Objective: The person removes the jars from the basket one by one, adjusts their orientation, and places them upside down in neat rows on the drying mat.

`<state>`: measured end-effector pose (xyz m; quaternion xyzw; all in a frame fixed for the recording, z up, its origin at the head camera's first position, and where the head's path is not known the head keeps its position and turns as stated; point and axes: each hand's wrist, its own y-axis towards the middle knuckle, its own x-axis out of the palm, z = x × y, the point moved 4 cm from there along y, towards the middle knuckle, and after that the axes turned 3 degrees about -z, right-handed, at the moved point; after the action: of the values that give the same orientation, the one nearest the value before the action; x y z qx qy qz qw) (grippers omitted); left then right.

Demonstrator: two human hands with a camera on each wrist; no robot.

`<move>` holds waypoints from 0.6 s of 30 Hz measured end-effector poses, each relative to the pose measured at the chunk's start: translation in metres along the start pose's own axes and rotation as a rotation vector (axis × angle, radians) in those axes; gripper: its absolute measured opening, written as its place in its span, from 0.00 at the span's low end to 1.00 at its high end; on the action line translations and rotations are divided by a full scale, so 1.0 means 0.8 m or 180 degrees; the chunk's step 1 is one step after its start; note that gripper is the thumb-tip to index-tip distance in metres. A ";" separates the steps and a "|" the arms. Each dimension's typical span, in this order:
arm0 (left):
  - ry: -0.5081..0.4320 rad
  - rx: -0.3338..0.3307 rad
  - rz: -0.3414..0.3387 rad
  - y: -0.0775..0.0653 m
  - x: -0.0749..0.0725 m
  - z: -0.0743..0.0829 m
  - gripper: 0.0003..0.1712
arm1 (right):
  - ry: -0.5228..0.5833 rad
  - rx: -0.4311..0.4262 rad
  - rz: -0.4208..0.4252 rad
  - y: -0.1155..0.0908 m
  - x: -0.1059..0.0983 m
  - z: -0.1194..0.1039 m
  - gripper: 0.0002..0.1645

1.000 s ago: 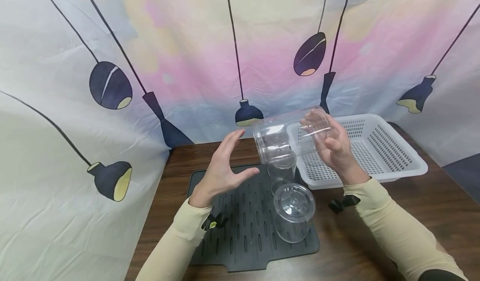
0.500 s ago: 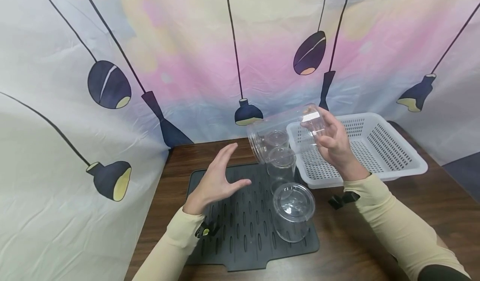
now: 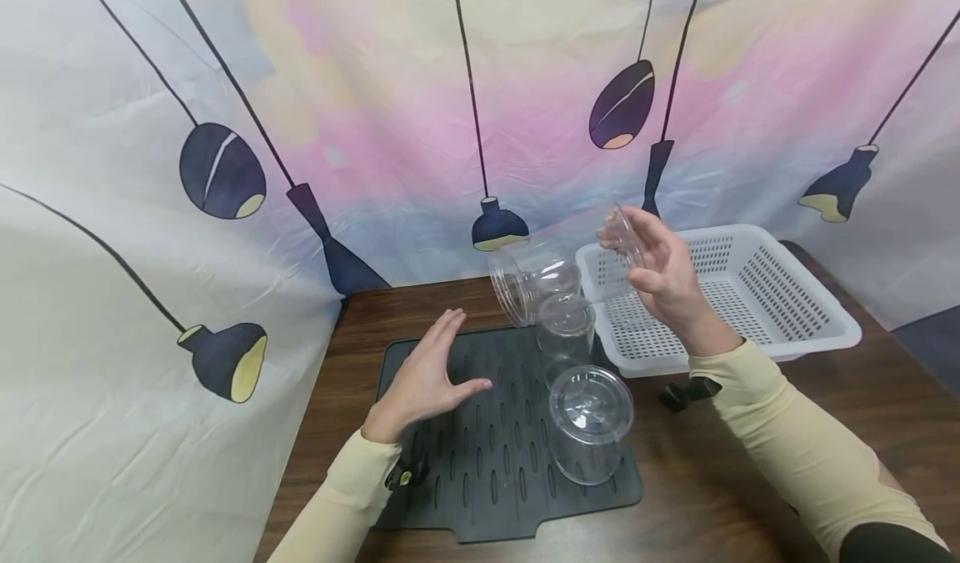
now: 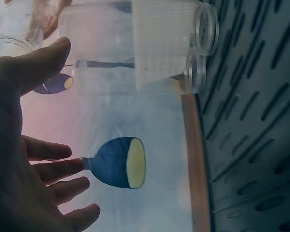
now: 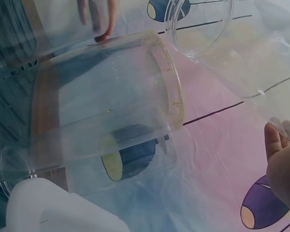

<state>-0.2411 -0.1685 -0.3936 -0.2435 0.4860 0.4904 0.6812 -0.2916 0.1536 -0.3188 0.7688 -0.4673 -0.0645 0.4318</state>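
In the head view, my right hand (image 3: 663, 275) grips the base end of a clear plastic jar (image 3: 513, 286), fingers round one side and thumb on the other. The jar is lifted and tilted, its ringed mouth facing left toward my left hand (image 3: 420, 379). That left hand touches nothing; its fingers are straight and its thumb spread over the dark grey ridged mat (image 3: 472, 463). Clear jars stand on the mat's right side, a near jar (image 3: 588, 429) and a farther jar (image 3: 566, 338). The left wrist view shows rims of the standing jars (image 4: 205, 29) down against the mat.
A white perforated plastic basket (image 3: 810, 317) sits on the brown wooden table (image 3: 720, 471), to the right of the mat. Behind the table hangs a patterned cloth (image 3: 420, 129) with printed lamps.
My left hand has moved down and left, away from the held jar's mouth. The right hand has shifted slightly, still holding the jar, whose mouth has swung a little left.
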 end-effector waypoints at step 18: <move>0.0102 -0.0180 -0.0242 -0.015 0.024 -0.030 0.64 | -0.0240 0.0055 0.0040 0.004 0.004 -0.002 0.52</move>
<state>-0.2393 -0.1844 -0.4223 -0.2887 0.4732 0.4738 0.6843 -0.2913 0.1517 -0.3148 0.7665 -0.4886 -0.0867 0.4076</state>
